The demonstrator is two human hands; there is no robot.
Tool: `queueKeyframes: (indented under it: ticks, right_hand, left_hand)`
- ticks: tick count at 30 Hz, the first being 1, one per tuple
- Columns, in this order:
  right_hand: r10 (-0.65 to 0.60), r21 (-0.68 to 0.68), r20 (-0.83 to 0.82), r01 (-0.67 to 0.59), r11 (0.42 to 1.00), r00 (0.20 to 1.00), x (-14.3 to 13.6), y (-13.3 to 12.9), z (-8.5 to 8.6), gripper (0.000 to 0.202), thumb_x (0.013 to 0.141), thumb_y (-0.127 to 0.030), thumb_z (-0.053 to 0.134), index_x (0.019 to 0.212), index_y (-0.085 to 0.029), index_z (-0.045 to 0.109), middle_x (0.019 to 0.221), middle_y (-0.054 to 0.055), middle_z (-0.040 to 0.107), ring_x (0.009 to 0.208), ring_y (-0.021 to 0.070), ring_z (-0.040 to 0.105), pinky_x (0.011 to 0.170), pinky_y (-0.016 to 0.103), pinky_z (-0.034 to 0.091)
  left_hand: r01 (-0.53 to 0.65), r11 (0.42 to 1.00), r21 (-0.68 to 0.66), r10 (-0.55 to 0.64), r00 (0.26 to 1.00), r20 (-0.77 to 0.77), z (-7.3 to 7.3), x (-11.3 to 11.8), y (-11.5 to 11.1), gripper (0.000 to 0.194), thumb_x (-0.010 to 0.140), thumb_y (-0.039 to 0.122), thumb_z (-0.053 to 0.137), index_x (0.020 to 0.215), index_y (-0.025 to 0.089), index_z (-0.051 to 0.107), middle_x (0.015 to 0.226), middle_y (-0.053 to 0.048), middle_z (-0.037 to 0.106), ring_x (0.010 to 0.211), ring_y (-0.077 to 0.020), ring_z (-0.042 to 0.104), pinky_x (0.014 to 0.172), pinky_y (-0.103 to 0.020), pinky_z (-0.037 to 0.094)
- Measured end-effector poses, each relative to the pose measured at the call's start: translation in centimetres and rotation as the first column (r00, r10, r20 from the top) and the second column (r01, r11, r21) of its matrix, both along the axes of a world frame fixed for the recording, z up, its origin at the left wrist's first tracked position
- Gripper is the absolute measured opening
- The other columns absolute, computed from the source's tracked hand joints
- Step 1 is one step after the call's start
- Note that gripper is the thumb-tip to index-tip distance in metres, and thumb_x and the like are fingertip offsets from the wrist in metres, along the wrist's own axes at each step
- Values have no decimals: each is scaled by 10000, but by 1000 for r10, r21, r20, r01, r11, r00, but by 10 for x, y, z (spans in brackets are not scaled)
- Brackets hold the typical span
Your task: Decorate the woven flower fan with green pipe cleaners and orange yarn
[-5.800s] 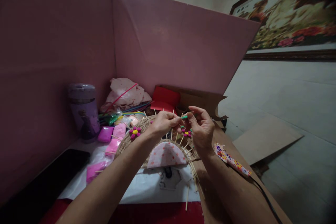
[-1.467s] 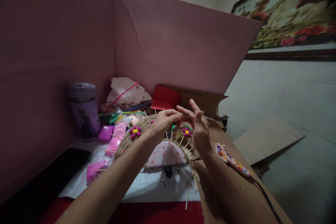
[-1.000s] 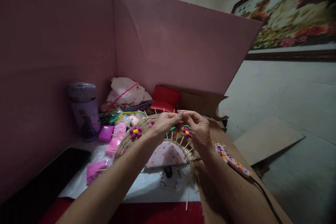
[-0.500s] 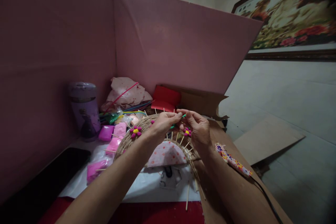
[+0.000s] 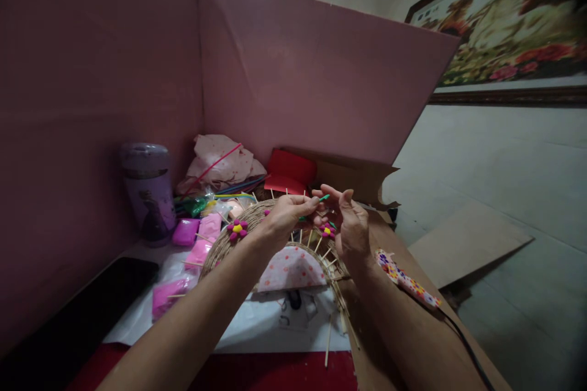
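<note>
My left hand (image 5: pixel 293 211) pinches a thin green strip (image 5: pixel 324 198) between thumb and fingertips; its tip points up to the right. Close beside it, my right hand (image 5: pixel 351 220) is open, thumb raised and fingers apart. Below both hands lies an arched piece wound with twine (image 5: pixel 217 252), with thin wooden sticks poking out of its edges. A magenta flower with a yellow centre (image 5: pixel 237 230) sits on its left side, and a similar flower (image 5: pixel 328 230) shows under my right hand. Dotted pale fabric (image 5: pixel 291 269) fills the inside of the arch.
Packets of pink material (image 5: pixel 169 298) lie at left near a purple tumbler (image 5: pixel 149 195) and a dark flat object (image 5: pixel 114 287). Bunched pink cloth (image 5: pixel 220 162) and a red packet (image 5: pixel 291 171) stand behind. A flower-patterned tool with a cord (image 5: pixel 406 278) rests on cardboard at right.
The fingers of my right hand have come off the green strip and spread, with the thumb lifting. My left hand keeps its pinch in nearly the same place.
</note>
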State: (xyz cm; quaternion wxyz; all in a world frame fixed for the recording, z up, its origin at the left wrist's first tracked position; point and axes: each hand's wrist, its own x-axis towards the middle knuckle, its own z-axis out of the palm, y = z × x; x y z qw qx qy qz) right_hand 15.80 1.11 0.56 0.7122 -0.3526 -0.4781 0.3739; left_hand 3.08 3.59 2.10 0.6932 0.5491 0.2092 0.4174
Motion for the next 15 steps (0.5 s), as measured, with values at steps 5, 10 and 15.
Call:
queueKeyframes:
  ticks: [5, 10, 15]
  right_hand:
    - [40, 41, 32, -41, 998, 999, -4, -3, 3, 304, 746, -447, 662, 878, -174, 671, 654, 4, 645, 415, 82, 497, 358, 211, 374]
    - [-106, 71, 50, 103, 992, 993, -1, 2, -1, 270, 715, -427, 700, 730, -159, 671, 587, -7, 613, 421, 85, 499, 363, 206, 385]
    - [-94, 38, 53, 92, 995, 994, 1, 2, -3, 387, 784, -517, 589, 872, -155, 695, 747, 46, 683, 431, 78, 510, 374, 213, 390]
  left_hand:
    - [10, 1000, 9, -10, 1000, -13, 0, 1, 0, 352, 661, 460, 699, 630, 125, 593, 561, -10, 584, 534, -98, 531, 581, -250, 382]
    - [16, 1000, 11, -16, 1000, -25, -1, 1, 0, 352, 633, 458, 722, 657, 123, 617, 558, -8, 589, 529, -100, 534, 582, -257, 390]
    - [27, 1000, 0, -27, 1000, -9, -2, 0, 0, 329, 656, 436, 712, 664, 119, 624, 565, -12, 599, 541, -105, 548, 605, -268, 411]
